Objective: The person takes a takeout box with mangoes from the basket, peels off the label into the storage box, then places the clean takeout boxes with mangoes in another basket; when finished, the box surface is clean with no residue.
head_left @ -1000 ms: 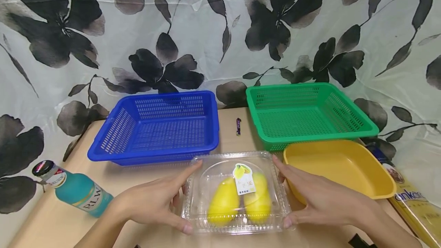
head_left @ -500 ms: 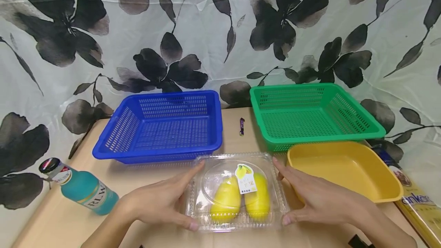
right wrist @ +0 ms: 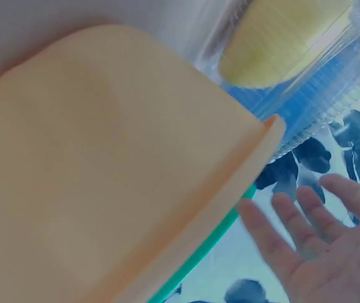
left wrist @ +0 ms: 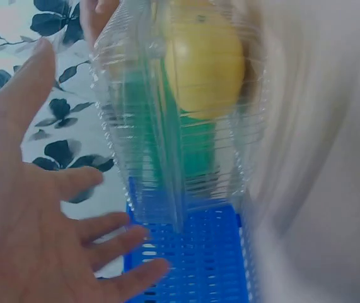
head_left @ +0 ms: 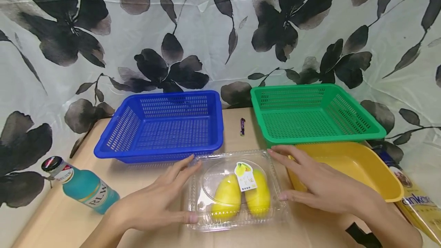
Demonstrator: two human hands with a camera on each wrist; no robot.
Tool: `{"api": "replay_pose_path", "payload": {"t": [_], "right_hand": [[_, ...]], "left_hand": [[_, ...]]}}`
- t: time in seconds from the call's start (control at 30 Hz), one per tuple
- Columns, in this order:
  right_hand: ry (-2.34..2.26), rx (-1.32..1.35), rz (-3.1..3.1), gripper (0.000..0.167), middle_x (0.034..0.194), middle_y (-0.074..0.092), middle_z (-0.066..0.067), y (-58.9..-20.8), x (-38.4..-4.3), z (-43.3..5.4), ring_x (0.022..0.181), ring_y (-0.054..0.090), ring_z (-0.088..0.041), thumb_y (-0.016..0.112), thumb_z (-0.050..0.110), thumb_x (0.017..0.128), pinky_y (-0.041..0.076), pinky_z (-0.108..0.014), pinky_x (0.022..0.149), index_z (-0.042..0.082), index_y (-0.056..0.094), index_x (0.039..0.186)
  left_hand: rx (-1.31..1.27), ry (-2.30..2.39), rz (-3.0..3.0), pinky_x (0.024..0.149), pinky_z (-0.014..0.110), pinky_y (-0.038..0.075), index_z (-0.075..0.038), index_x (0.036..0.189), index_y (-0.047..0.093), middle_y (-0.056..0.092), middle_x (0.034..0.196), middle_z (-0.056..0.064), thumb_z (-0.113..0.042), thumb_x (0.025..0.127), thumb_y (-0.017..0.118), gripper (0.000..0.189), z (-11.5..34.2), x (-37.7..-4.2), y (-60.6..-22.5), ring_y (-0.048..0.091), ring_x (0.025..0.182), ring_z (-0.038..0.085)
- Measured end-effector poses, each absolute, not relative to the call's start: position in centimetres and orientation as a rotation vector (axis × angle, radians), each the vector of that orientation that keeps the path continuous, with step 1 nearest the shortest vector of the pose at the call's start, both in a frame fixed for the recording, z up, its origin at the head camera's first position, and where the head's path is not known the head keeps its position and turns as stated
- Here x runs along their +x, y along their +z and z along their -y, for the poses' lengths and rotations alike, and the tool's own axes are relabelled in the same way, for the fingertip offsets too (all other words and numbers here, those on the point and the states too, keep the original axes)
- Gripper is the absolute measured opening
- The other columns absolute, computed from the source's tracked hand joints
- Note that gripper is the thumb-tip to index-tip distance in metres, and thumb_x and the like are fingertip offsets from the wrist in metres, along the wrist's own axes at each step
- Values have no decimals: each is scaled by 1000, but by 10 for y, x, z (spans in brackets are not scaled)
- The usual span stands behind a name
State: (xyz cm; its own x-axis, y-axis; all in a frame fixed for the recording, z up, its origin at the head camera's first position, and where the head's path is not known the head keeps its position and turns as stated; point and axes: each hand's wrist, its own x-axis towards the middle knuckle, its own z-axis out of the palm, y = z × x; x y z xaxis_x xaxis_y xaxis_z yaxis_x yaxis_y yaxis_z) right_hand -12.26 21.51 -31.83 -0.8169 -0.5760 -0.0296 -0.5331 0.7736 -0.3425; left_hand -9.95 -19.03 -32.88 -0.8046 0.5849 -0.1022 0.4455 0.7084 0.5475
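Observation:
A clear plastic clamshell box (head_left: 237, 223) lies on the table in front of me in the head view. Inside it are two yellow mangoes (head_left: 225, 198), and a white label (head_left: 245, 177) with a mango picture sits on the lid. My left hand (head_left: 155, 198) is at the box's left side with fingers spread. In the left wrist view, its fingers (left wrist: 120, 246) are loosely extended and apart from the box wall. At the right side is my right hand (head_left: 324, 183), fingers extended and holding nothing; the right wrist view shows them spread beside the yellow basin (right wrist: 123, 158).
Behind the box stand a blue basket (head_left: 162, 154) and a green basket (head_left: 320, 137). Between them lies a small purple-wrapped item (head_left: 242, 126). The yellow basin and a yellow package (head_left: 418, 206) are at right. A teal bottle (head_left: 82, 186) lies tilted at left.
Both hands have loosened from the box's sides; the fingers and thumbs are straighter and spread wider. The right hand sits slightly higher in view. The box has hardly moved.

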Motion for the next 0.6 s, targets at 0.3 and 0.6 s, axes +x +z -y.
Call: {"api": "replay_pose_path", "payload": {"t": [0.3,0.6], "right_hand": [[-473,-1204,-2835,65,167,29,10,-324,-131,-182,146,41,-17,56,51,103,49,-44,109,40,29,161],[-490,-1398,-2774,51,163,39,8,-334,-138,-163,144,46,-18,65,39,101,48,-44,110,29,53,150]], "left_hand": [[1137,771,-2782,112,72,31,-32,163,28,13,172,0,-69,83,72,98,186,-116,-348,15,157,33],[1157,746,-2774,112,63,40,-37,163,25,13,172,-5,-79,74,72,109,179,-125,-357,21,156,28]]}}
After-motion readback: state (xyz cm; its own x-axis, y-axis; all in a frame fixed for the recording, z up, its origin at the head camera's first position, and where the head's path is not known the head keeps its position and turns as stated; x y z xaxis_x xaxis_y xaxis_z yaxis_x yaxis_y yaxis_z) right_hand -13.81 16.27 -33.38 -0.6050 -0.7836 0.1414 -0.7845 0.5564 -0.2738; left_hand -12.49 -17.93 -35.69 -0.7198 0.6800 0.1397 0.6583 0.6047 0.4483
